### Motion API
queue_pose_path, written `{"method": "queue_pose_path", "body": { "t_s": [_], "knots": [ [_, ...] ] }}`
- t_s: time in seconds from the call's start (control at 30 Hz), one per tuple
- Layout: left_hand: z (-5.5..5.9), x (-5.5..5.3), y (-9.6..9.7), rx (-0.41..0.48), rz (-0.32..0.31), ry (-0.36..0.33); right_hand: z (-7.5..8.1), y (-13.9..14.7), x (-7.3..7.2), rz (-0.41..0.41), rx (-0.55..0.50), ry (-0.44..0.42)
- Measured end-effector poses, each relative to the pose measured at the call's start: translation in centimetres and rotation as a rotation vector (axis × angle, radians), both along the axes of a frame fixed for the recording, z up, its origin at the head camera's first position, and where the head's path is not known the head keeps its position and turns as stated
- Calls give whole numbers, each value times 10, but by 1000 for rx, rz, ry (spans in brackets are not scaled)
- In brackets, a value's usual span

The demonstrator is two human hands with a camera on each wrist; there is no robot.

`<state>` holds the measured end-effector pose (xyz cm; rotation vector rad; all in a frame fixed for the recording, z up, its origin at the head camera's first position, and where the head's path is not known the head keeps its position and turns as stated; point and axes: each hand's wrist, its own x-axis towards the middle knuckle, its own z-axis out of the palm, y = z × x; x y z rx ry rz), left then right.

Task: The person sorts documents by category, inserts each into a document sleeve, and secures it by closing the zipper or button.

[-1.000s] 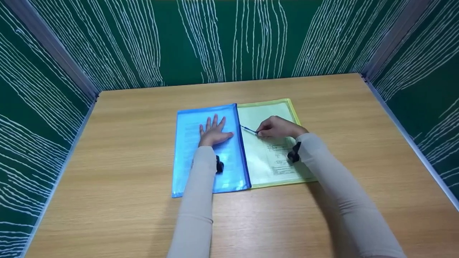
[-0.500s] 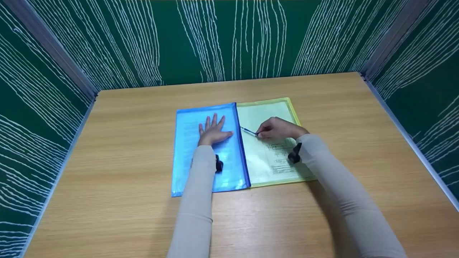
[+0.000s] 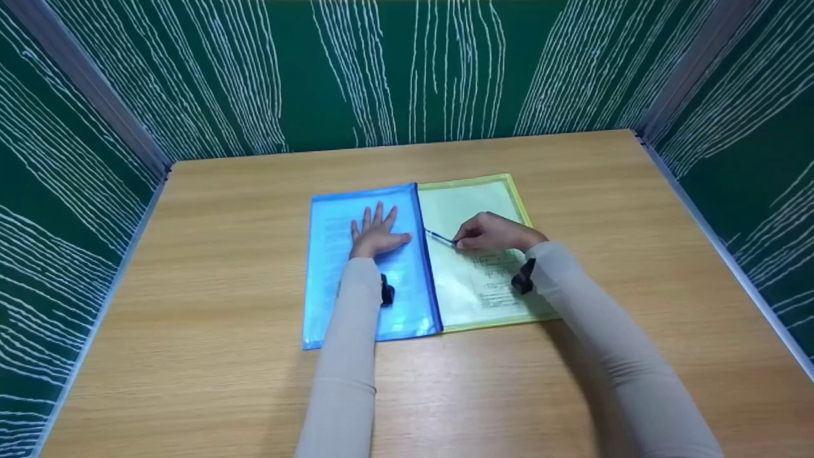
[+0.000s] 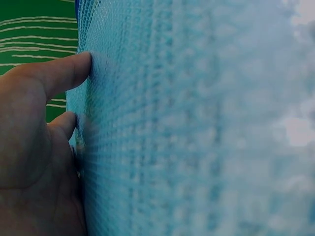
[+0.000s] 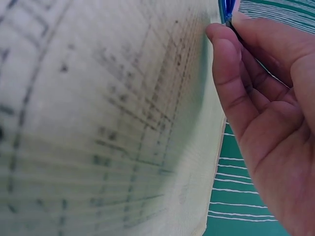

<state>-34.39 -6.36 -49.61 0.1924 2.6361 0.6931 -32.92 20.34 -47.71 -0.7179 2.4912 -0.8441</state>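
A blue mesh zip pouch (image 3: 394, 312) lies flat on the table, with a printed sheet faintly visible through it. My left hand (image 3: 378, 240) rests on it, fingers spread; the left wrist view shows the thumb (image 4: 74, 69) touching the mesh. A dark blue zip edge runs down the pouch's right side. My right hand (image 3: 489, 230) pinches a thin blue zipper pull (image 3: 439, 236) that reaches to this edge. In the right wrist view the pull (image 5: 228, 9) sits between thumb and finger. Beneath that hand is a yellow-edged pouch (image 3: 458, 299) with a printed sheet inside.
The wooden table (image 3: 222, 267) extends around both pouches. Green walls with white wavy lines (image 3: 343, 76) stand at the back and sides. The blue pouch's right edge meets or overlaps the yellow one. Each wrist wears a small black camera (image 3: 523, 277).
My right hand and the zipper pull have shifted slightly toward me along the blue pouch's edge. My left hand stays spread on the pouch.
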Motion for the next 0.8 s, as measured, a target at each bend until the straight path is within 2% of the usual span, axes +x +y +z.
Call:
{"method": "queue_pose_path", "body": {
  "t_s": [0.37,0.57,0.8],
  "knots": [
    [0,-2,0,-19,0,-26,1,0,6,46,-15,-9],
    [1,0,-1,2,7,-11,0,2,10,85,-29,14],
    [1,1,-1,20,13,-5,1,5,16,67,-27,-35]
  ]
}}
